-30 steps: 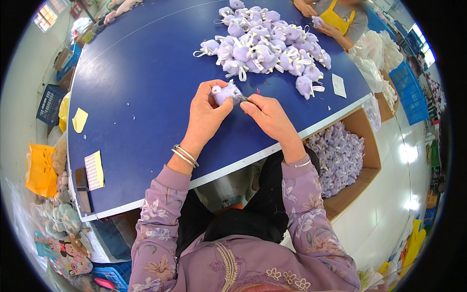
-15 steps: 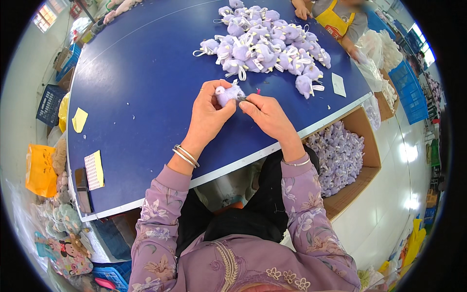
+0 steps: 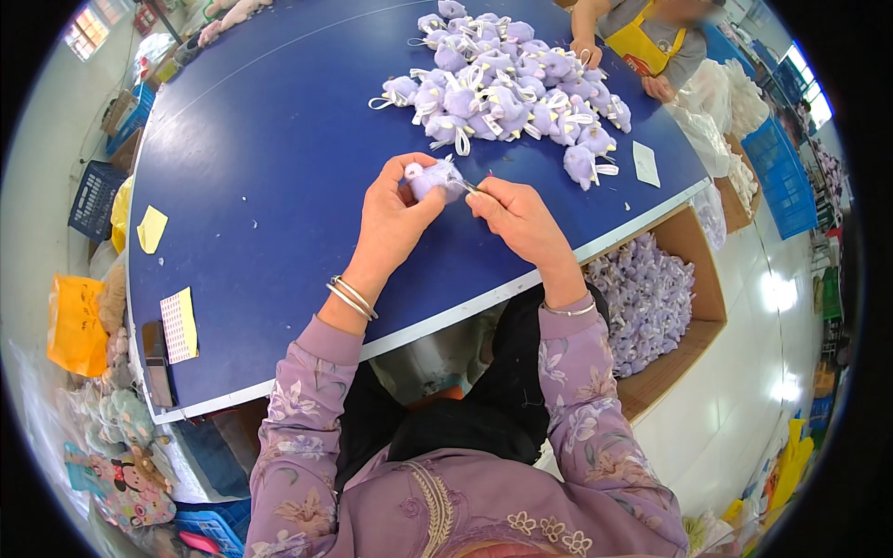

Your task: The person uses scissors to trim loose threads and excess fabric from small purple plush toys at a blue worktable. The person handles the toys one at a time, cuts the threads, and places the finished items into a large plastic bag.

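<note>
My left hand (image 3: 391, 219) grips a small lilac plush toy (image 3: 433, 177) just above the blue table (image 3: 251, 158). My right hand (image 3: 512, 212) is pinched at the toy's right side, holding a thin metal tool (image 3: 468, 185) against it. Both forearms come up from the lower edge in flowered purple sleeves, and thin bangles sit on my left wrist. Beyond my hands lies a pile of several lilac plush toys (image 3: 507, 93) with white ribbon loops.
A cardboard box (image 3: 693, 307) full of lilac toys stands on the floor at my right. Another person in a yellow apron (image 3: 642, 42) works at the table's far edge. A yellow note (image 3: 151, 229), a sticker sheet (image 3: 179, 325) and a white card (image 3: 646, 164) lie on the table.
Both hands have shifted slightly with the toy; the right hand has worked closer against its right side. The pile has not moved.
</note>
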`<action>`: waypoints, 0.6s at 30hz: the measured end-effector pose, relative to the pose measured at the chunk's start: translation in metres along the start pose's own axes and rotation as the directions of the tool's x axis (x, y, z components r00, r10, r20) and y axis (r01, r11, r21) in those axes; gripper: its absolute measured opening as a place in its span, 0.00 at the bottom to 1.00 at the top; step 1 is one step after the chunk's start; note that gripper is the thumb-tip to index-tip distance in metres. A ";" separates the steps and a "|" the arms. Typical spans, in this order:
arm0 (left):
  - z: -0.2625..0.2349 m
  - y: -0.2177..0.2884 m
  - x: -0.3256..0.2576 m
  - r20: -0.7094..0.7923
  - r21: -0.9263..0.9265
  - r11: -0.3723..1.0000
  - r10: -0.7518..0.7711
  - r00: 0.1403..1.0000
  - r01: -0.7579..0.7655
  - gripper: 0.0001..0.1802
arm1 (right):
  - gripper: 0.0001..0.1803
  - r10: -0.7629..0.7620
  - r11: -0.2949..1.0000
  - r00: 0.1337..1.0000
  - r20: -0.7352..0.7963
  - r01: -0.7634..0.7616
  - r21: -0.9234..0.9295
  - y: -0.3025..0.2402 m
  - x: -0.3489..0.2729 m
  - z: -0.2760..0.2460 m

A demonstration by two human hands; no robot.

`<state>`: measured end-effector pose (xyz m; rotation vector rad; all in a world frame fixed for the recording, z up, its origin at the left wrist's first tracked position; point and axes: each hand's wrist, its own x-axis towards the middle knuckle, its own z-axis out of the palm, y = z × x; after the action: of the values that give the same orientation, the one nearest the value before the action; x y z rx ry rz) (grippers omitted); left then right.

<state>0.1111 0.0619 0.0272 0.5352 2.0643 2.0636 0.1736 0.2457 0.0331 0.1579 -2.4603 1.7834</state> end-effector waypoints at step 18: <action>0.004 -0.002 -0.002 0.045 -0.030 0.999 -0.022 0.999 0.024 0.17 | 0.18 -0.112 0.992 0.994 0.015 0.113 -0.062 0.004 0.001 0.007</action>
<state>0.1138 0.0650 0.0249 0.5451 2.0018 2.0473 0.1715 0.2402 0.0274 0.2964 -2.4583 1.6623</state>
